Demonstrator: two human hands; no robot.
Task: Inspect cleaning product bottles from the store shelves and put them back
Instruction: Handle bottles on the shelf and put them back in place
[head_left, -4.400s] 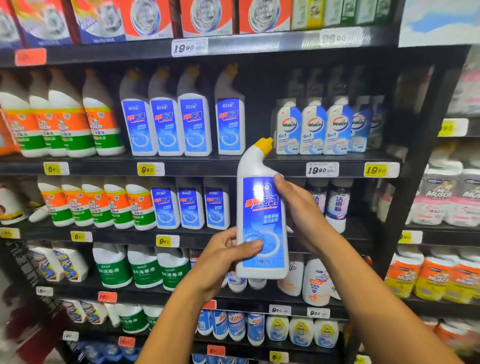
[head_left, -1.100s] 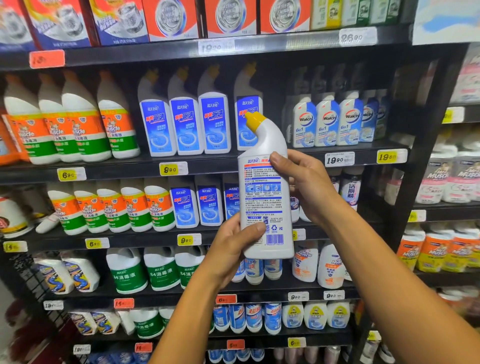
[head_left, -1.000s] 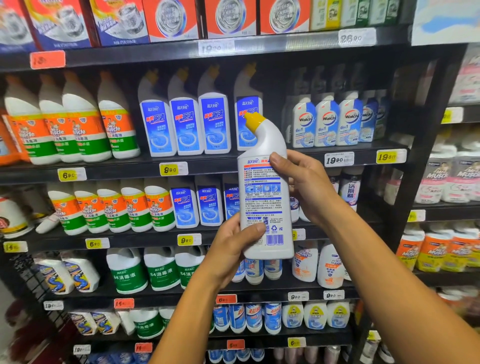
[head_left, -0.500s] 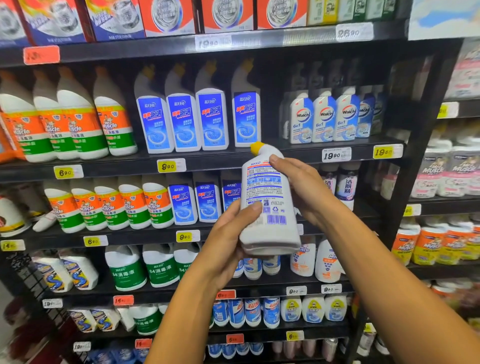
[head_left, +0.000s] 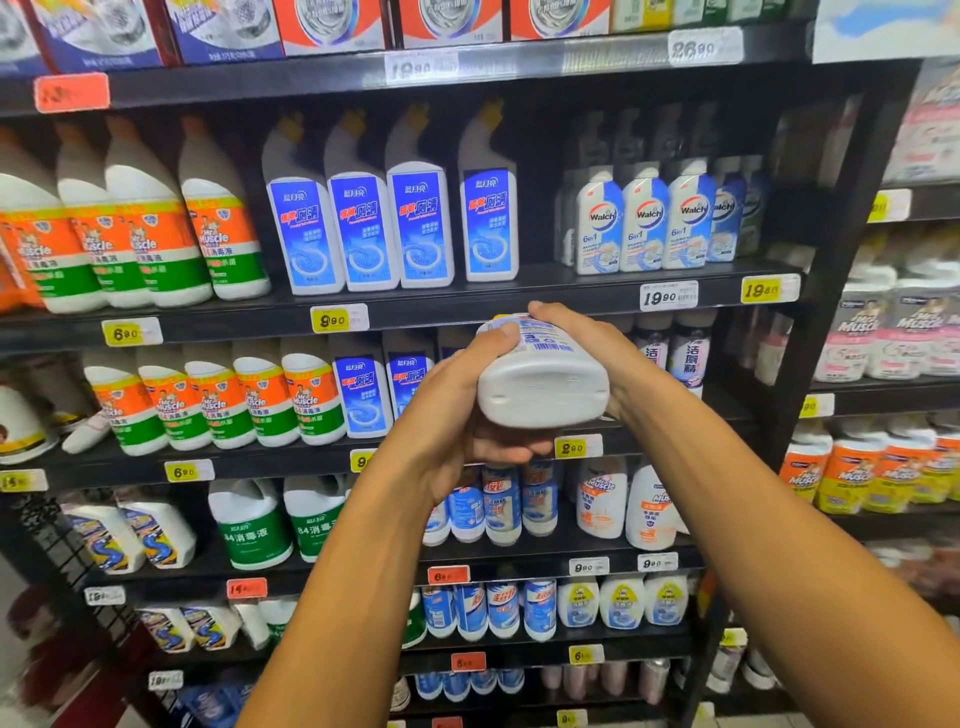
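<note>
head | left hand (head_left: 457, 415), right hand (head_left: 587, 338) grip bottle (head_left: 543, 389) | base toward camera | before shelf edge (head_left: 467, 306)

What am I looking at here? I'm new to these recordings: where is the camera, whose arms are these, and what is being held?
There is no machine. The single picture comes from a wide-angle camera on a person's head, looking forward and down, so the arms are the wearer's own. The left hand and right hand both grip a white bottle, tipped so its base faces the camera; part of a printed label shows on its upper side. Behind it stand dark store shelves with price tags, stocked with cleaning products: blue-label bottles like the held one, orange-and-green bottles, and Walch bottles.
</note>
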